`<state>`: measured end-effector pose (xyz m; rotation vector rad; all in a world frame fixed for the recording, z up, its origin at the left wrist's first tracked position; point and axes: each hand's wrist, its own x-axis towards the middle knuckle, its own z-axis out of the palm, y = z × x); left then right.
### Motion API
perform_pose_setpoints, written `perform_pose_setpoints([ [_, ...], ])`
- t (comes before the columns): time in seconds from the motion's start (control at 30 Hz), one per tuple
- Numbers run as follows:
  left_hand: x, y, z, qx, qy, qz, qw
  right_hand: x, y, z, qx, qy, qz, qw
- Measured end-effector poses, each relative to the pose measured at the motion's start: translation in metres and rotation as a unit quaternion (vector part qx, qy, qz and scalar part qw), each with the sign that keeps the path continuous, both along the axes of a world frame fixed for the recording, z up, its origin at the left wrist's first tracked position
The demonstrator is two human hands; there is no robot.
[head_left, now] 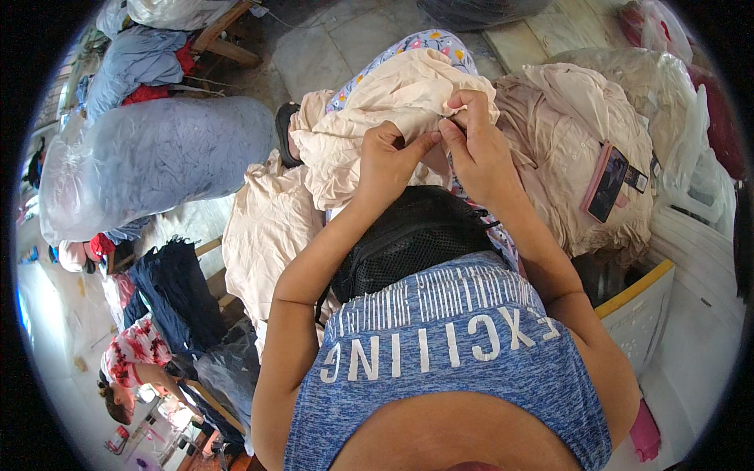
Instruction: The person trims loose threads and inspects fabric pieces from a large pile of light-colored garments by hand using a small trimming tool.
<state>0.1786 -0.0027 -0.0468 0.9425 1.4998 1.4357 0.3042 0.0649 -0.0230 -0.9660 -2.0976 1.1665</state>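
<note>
Currently both hands up at 12 o'clock of the lap, working 1 cream garment (pixel 377 102). Left hand (pixel 389 161) curled shut, gripping a fold of the fabric, thumb tip pointing toward the other hand. Right hand (pixel 475 141) pinched narrow on the garment's edge, fingertips (pixel 455 106) bunched at a small spot; can't tell what's in the pinch. Hands nearly touching at the thumbs. Garment draped over knees, hanging toward 9 o'clock w/ more cream cloth (pixel 267 235) below it. Black mesh bag (pixel 412 235) on the lap, just under the wrists. Pile of cream shirts (pixel 573 125) at 2 o'clock, pink-cased phone (pixel 605 182) lying on it. Big clear plastic sack (pixel 149 161) of clothes at 10 o'clock. White crate w/ yellow rim (pixel 640 294) at 4 o'clock. Another person (pixel 129 365) at 8 o'clock, well apart.
</note>
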Motion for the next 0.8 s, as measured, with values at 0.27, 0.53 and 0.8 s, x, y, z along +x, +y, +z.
perform_pose_setpoints([
  [0.27,0.001,0.0,0.006,-0.011,0.018,-0.002,1.0,0.001,0.0,0.001,0.015,-0.017,-0.003,1.0],
  [0.53,0.002,0.001,0.007,-0.02,-0.016,-0.004,1.0,0.003,0.001,-0.004,-0.015,0.011,0.011,1.0],
  [0.8,0.001,0.0,0.003,-0.019,-0.186,0.002,0.982,0.005,0.016,-0.024,-0.023,0.083,-0.025,0.996],
])
